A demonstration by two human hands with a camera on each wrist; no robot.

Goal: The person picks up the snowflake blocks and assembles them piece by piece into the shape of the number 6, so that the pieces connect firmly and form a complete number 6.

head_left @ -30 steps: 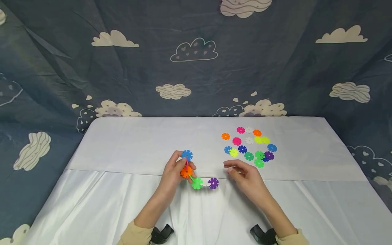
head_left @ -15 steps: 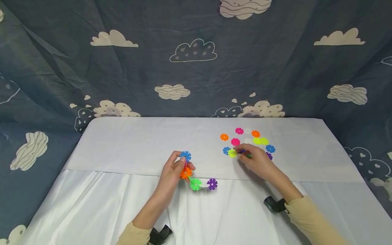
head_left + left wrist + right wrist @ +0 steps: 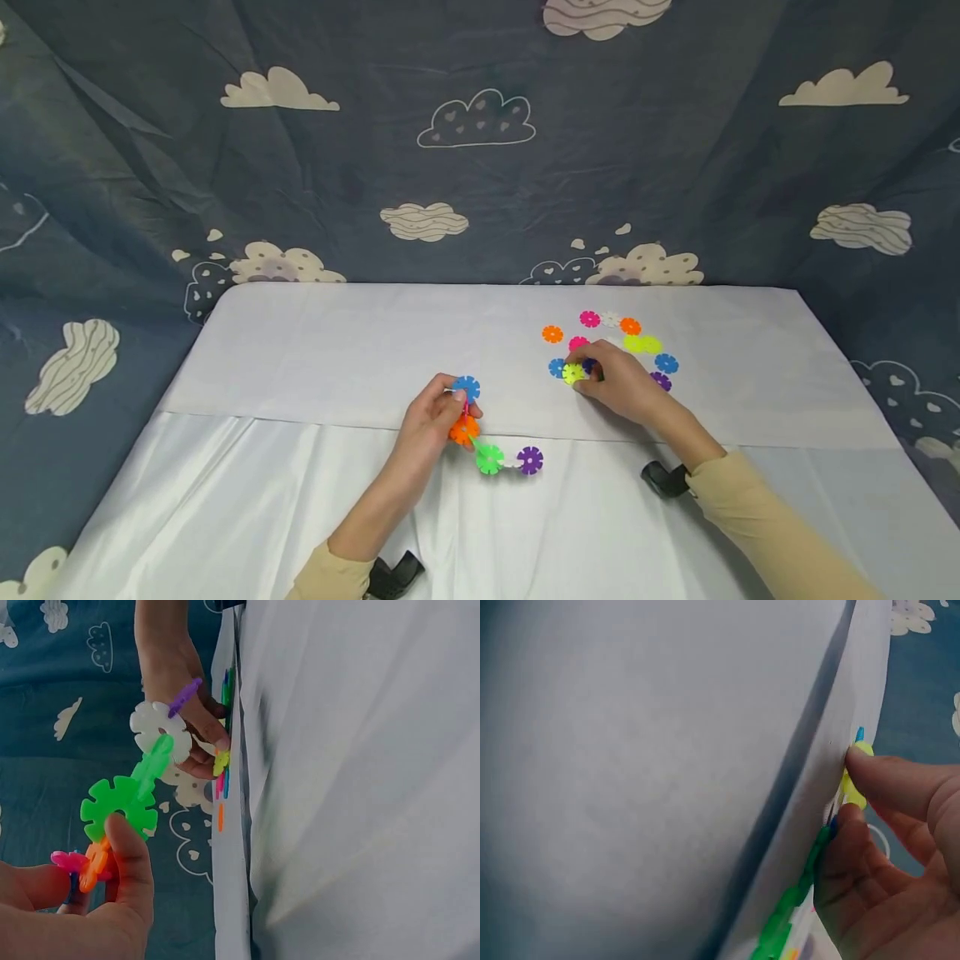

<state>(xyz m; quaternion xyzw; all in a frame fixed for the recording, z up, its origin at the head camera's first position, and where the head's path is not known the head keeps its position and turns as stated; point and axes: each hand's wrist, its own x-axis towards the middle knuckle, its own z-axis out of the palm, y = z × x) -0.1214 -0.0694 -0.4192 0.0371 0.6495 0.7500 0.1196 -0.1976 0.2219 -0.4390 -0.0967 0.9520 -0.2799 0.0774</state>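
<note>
Yellow flower disc [image 3: 573, 373] is pinched between thumb and fingers of the right hand [image 3: 622, 385], over the right half of the white-covered worktop [image 3: 337, 350]; whether it is lifted clear cannot be told. Blue disc [image 3: 556, 367] is seen just beside it. Chain of linked discs [image 3: 490, 459] is gripped near its upper end by the left hand [image 3: 429, 421], left of the yellow one; purple end disc [image 3: 530, 460] is left ungripped. Pink disc [image 3: 589, 319], white disc [image 3: 611, 319] and orange disc [image 3: 631, 326] are placed toward the far edge. Beyond that edge, cloud-printed backdrop [image 3: 480, 183] is hung.
</note>
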